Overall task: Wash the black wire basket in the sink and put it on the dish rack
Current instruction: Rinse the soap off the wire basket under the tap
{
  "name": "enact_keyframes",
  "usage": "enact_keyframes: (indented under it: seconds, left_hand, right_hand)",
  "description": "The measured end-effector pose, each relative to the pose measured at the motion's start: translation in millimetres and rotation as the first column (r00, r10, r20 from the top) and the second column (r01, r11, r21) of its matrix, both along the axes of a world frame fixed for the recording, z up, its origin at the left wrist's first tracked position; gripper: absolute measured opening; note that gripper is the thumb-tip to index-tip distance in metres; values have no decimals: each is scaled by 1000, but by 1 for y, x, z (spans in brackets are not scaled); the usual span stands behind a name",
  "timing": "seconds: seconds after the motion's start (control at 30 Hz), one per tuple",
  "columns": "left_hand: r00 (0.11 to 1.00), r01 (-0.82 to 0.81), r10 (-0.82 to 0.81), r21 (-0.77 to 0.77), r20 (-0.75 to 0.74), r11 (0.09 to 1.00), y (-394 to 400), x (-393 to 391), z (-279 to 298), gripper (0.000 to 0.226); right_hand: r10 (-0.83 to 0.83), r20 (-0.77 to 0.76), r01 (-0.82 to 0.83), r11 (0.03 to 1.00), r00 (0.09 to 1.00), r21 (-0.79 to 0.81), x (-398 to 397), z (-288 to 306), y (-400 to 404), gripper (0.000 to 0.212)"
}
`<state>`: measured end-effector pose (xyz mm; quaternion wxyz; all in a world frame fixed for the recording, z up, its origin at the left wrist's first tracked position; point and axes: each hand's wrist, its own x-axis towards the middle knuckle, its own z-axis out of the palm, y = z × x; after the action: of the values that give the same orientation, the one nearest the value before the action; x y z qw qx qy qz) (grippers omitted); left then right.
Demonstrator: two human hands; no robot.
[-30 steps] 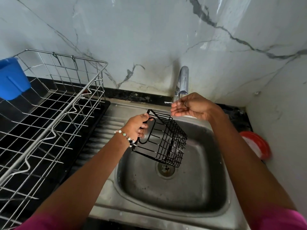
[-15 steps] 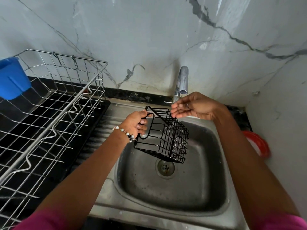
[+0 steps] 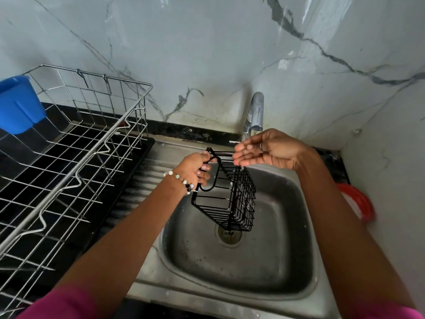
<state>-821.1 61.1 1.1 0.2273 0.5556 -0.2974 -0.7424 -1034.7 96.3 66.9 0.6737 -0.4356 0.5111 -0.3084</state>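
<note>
The black wire basket (image 3: pixel 226 194) is held tilted above the bowl of the sink (image 3: pixel 241 272), over the drain (image 3: pixel 230 234), by the left hand (image 3: pixel 195 170), whose fingers are curled round the looped rim wire at one end. The right hand (image 3: pixel 264 149) is held cupped and palm-up under the spout of the tap (image 3: pixel 254 113), fingers relaxed, nothing gripped; its fingertips come just beside the top edge of the basket.

A slip is the likeliest trouble: the basket is carried by one thin wire only (probably wet), so it could be twisted out of the fingers and dropped into the bowl. Water could also be splashed off the wires onto the drainboard.

By count, one basket, one tap, one sink bowl, one drain and one dish rack (image 3: pixel 69 157) are seen, with one blue container (image 3: pixel 19 104) hung on the rack and one red lid-like item (image 3: pixel 358 203) at the right.
</note>
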Motion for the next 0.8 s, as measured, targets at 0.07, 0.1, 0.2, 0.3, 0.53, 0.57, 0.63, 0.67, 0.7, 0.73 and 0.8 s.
enact_keyframes:
  seconds: [0.07,0.1,0.2,0.3,0.53,0.57,0.63,0.67,0.7,0.73,0.8]
  left_hand:
    - [1000,-13,13,23,0,1000,0,-2,2,35]
    - [1000,-22,22,38,-3,999,0,-2,2,36]
    - [1000,-31,31,70,-2,997,-1,-2,1,37]
    - [999,-35,37,68,-25,997,-2,2,-1,36]
    - [985,17,-12,28,-172,999,-2,21,0,36]
    - [980,27,-20,32,-198,999,-3,24,-1,37]
    - [975,30,-16,61,-220,998,-4,28,-3,37]
    - [974,26,-7,82,-225,996,-4,30,-6,37]
    - [973,23,1,99,-229,995,-4,33,-8,37]
    - [972,19,7,111,-233,994,-4,34,-9,38]
    - [979,3,21,119,-203,993,-4,33,-10,38]
  right_hand:
    - [-45,-18,45,999,999,-4,-1,-1,-2,27]
    - [-81,-31,80,997,996,-20,-1,-2,-2,27]
    - [-63,11,63,997,998,-41,-3,-4,-1,27]
    - [-88,-44,87,996,995,-26,-7,-13,0,24]
    - [-78,-338,57,996,938,-70,0,-75,23,66]
    - [-75,-349,46,995,934,-91,0,-83,25,75]
    - [-90,-390,42,991,917,-130,-3,-100,24,75]
    - [-85,-421,31,990,903,-135,-6,-108,22,70]
    - [-79,-463,14,990,883,-142,-5,-109,22,63]
    - [-88,-493,8,987,866,-162,-4,-107,23,54]
    - [-130,-514,24,978,848,-208,1,-100,25,42]
